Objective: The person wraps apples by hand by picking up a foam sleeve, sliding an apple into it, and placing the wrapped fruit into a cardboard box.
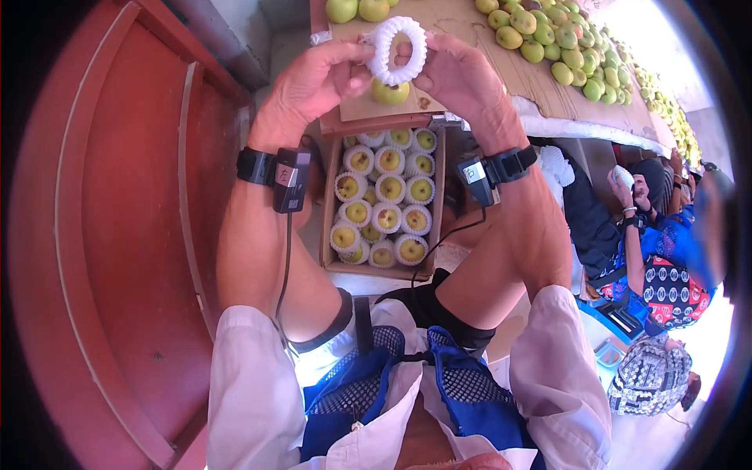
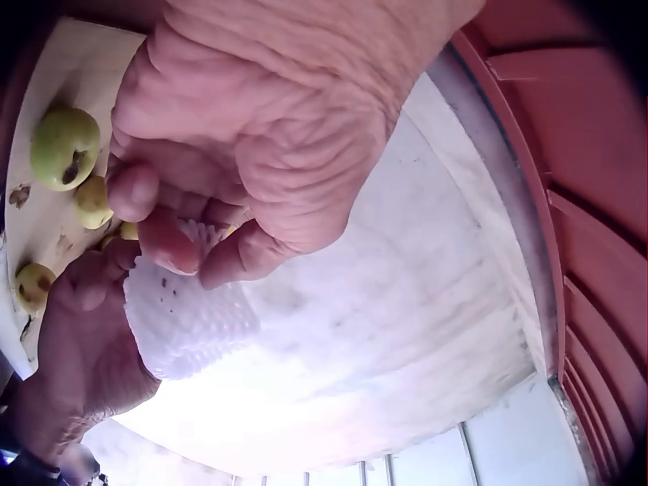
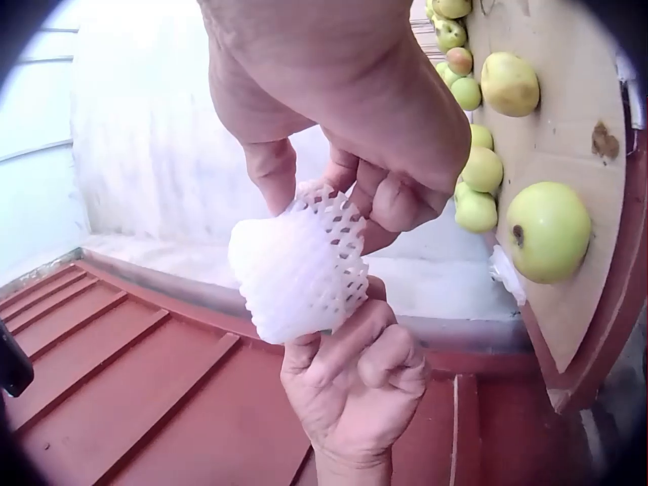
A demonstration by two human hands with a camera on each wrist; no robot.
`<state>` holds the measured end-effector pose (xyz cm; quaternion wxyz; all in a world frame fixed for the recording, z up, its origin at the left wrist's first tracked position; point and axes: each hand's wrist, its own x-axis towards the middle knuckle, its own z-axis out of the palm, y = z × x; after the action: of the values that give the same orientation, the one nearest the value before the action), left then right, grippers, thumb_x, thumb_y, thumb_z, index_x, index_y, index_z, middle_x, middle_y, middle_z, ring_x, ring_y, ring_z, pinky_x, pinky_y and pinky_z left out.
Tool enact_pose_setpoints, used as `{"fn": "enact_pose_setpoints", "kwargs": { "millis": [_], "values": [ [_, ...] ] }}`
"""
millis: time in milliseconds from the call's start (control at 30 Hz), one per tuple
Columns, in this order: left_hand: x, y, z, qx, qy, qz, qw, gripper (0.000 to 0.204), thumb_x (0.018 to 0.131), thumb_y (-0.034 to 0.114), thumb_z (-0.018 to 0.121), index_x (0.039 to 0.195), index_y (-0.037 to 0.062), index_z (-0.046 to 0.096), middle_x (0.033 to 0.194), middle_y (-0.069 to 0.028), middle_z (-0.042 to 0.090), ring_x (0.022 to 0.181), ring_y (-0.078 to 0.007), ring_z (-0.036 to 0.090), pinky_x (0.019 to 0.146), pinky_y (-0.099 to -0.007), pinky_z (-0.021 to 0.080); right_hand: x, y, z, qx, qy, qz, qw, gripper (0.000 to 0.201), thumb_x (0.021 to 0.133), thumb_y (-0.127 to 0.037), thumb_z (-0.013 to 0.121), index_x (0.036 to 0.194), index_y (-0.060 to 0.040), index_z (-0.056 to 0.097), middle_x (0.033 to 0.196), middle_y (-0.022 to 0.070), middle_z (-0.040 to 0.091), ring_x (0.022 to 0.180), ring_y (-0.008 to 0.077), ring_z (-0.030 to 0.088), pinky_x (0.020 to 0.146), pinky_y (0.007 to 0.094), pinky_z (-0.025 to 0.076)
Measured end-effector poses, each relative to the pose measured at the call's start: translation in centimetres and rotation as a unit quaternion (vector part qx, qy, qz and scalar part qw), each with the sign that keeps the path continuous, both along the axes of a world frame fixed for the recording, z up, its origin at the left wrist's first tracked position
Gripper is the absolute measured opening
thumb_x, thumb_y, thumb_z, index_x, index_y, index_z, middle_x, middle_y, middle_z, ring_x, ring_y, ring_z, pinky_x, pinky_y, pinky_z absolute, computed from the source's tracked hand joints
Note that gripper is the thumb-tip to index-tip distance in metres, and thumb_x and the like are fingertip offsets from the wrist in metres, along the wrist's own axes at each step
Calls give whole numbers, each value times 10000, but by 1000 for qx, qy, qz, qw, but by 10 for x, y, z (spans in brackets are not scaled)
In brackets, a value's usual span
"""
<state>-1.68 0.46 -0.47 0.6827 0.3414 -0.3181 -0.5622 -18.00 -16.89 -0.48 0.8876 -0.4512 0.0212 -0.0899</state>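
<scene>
White foam net sleeve (image 1: 398,50) is pinched between both hands, raised above the cardboard sheet (image 1: 470,39). Left hand (image 1: 313,82) grips its left rim, thumb and fingertips curled on the mesh; right hand (image 1: 458,74) grips the right rim the same way. Forearms angle inward from the elbows, wrists level. Sleeve is stretched into a ring, opening facing the head camera, tube axis pointing roughly toward it. 1 green apple (image 1: 390,92) sits on the cardboard just below the ring. Box of netted apples (image 1: 384,200) lies below, between the forearms.
</scene>
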Motion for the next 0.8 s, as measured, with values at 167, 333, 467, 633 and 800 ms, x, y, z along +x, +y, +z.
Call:
{"fn": "enact_pose_setpoints", "kwargs": {
  "millis": [167,333,467,633,800],
  "values": [
    [-2,3,-2,24,-14,-5,1000,232,941,128,664,1141,13,640,956,-27,652,640,-90,478,579,-241,391,-12,-1,-1,-55,54,44,996,323,1006,-307,639,1204,-52,659,1108,3,664,902,77,547,639,238,365],
    [0,2,-11,20,-24,-10,999,219,949,150,658,1117,9,648,939,-24,644,650,-90,478,582,-238,387,-7,-6,-9,-27,22,0,999,263,1003,-271,635,1160,-61,647,1070,-12,655,874,73,543,604,238,357],
    [2,5,-19,46,-16,-11,999,231,957,172,658,1122,10,646,924,-15,631,655,-90,478,581,-236,383,-8,-8,-18,5,37,-33,999,142,997,-207,612,1044,-74,632,979,-22,625,797,76,517,554,237,338],
    [0,6,-23,80,40,14,996,244,964,203,670,1139,35,650,939,-1,630,669,-87,480,569,-231,380,-6,-3,-26,-14,81,-41,996,94,994,-163,579,1008,-83,627,893,-28,593,693,65,461,521,234,302],
    [-1,5,-26,95,47,31,994,240,976,219,675,1158,63,653,983,16,630,682,-82,481,556,-218,375,-7,12,-18,-35,130,-102,986,155,991,-176,584,1074,-68,657,871,-36,580,681,56,443,516,237,276]
  ]
}}
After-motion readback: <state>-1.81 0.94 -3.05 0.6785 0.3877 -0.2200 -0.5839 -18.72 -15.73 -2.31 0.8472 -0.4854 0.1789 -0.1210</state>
